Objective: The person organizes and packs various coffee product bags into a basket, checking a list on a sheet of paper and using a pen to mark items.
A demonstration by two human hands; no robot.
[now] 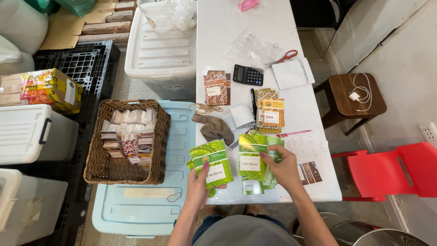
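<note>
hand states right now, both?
Left hand: closed on a small stack of green patterned paper packets.
Right hand: fingers closed on a green packet atop the table pile.

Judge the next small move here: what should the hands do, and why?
Probably lay the green packets in the left hand onto the green pile under the right hand. Both look like the same kind of packet, the pile sits right beside them, and the right hand's fingers already rest on it.
</note>
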